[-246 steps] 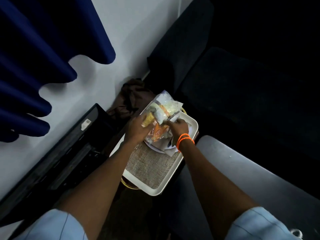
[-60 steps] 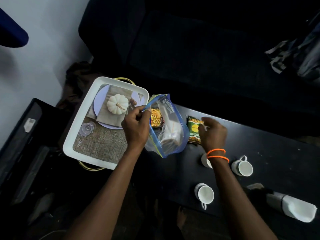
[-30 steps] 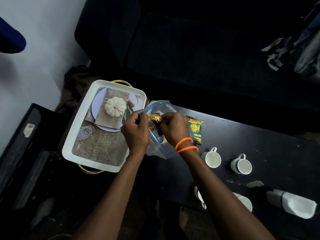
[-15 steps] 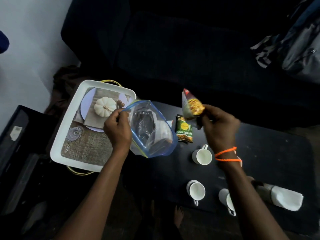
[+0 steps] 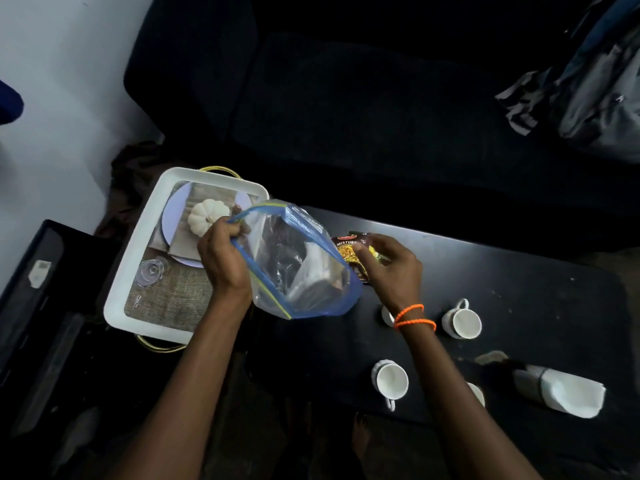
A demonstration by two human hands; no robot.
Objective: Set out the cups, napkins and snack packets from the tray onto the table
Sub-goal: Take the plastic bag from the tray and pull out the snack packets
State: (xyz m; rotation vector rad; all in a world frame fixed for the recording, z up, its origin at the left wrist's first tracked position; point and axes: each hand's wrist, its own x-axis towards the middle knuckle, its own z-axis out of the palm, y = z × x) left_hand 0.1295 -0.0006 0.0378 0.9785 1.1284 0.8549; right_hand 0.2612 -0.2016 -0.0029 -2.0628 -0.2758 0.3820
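Observation:
My left hand [image 5: 225, 261] grips the rim of a clear zip bag [image 5: 301, 268] with a blue seal, holding it open just above the left end of the black table [image 5: 526, 282]. White folded items lie inside the bag. My right hand [image 5: 389, 268] pinches a dark snack packet [image 5: 348, 249] marked "MIXTURE" low over the table, right beside the bag. White cups stand on the table: one [image 5: 462, 322] right of my wrist, one [image 5: 389, 379] nearer me, and two more partly hidden behind my right forearm. The white tray [image 5: 136, 271] sits left of the table.
The tray holds a burlap mat, a plate with a white pumpkin [image 5: 207, 216] and a small clear glass piece [image 5: 150, 271]. A white folded object [image 5: 568, 393] lies at the table's near right. A dark sofa runs behind the table; a black box stands at far left.
My right hand has come down from mid-air with the snack packet to the table beside the bag. The green packet seen earlier is now covered. My left hand still holds the bag.

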